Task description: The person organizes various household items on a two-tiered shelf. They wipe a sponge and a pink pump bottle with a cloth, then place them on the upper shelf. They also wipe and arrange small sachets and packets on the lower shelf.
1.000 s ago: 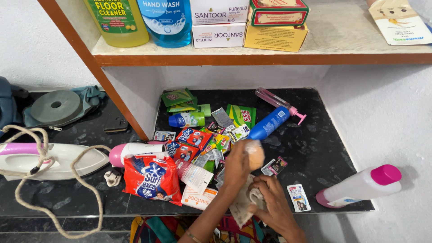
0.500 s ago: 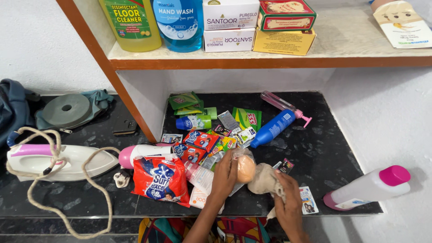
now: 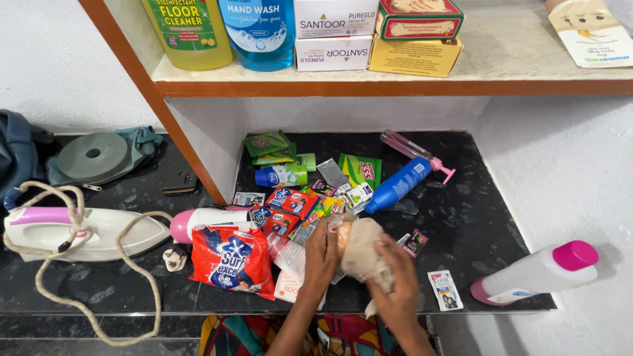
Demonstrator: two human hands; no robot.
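Both my hands meet low in the middle, over the front of a black stone counter [image 3: 475, 217]. My left hand [image 3: 321, 254] grips a small orange-tan round object [image 3: 345, 232] that is mostly covered by a beige cloth [image 3: 361, 254]. My right hand [image 3: 397, 285] presses that cloth against the object from below and from the right. Directly left of my hands lie a red detergent pouch [image 3: 232, 259] and a heap of small colourful sachets [image 3: 297, 206].
A blue bottle [image 3: 398, 186], a pink pump dispenser [image 3: 417, 151] and green packets [image 3: 270, 145] lie further back. A white bottle with a pink cap [image 3: 537, 273] lies at right. A white iron [image 3: 72, 231] with its cord sits left. The shelf [image 3: 395, 86] above holds bottles and boxes.
The beige cloth has come up over the round object, which was bare in my left hand before. My right hand has risen with the cloth to meet the left.
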